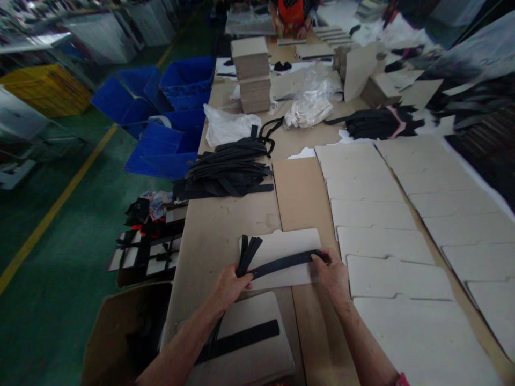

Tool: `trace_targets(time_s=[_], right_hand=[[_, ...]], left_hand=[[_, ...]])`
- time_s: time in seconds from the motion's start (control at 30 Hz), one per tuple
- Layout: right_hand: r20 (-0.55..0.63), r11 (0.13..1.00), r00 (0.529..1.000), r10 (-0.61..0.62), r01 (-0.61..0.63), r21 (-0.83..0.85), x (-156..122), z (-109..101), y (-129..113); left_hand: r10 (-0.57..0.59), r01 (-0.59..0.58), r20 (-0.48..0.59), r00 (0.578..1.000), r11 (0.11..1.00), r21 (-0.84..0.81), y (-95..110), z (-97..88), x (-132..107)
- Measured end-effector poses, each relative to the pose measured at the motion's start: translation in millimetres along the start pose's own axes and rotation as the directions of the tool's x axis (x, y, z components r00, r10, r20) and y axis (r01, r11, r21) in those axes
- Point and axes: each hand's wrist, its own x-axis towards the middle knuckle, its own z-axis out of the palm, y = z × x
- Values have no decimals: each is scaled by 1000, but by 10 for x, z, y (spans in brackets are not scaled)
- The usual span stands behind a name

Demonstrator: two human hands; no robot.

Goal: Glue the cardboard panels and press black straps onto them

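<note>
Between my two hands a black strip (pixel 281 265) stretches over a pale grey board (pixel 295 240) lying on the table. My left hand (pixel 233 284) is closed on the strip's left end and also grips a small bunch of black strips (pixel 248 252) that fans upward. At the other end, my right hand (pixel 332 271) pinches the strip between thumb and fingers. Nearer to me, below the left hand, lies a stack of grey boards (pixel 257 348) with a black strip (pixel 245 336) across its top.
Overlapping rows of grey boards (pixel 386 241) cover the right side. A heap of black strips (pixel 229 171) lies ahead, with a tall board stack (pixel 251 75) and plastic bags (pixel 309 102) behind. Blue bins (pixel 169 139) and a cardboard box (pixel 124 327) stand left. A person (pixel 292 16) works opposite.
</note>
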Motion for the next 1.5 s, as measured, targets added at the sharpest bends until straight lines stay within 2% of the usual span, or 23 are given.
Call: trace_targets(time_s=[0.13,0.37,0.9,1.23,1.4,1.5], right_hand=[[-4,996,1000,-2,2,-93,68,70,20],[-17,986,999,-43,40,-161,86,108,64],[-28,953,993,-111,99,-286,34,102,-55],[16,916,990,-143,138,-377,-17,84,-161],[-41,887,974,-223,186,-422,33,110,-102],[-16,882,971,-237,208,-422,72,110,-26]], left_hand=[[6,-5,-31,1000,1000,22,22,32,50],[-1,2,-40,999,999,38,54,51,83],[-20,22,-53,998,999,39,69,86,113],[3,-1,-46,999,999,32,86,69,87],[32,-32,-16,999,999,13,33,18,49],[36,-36,-8,999,999,35,11,-9,56]])
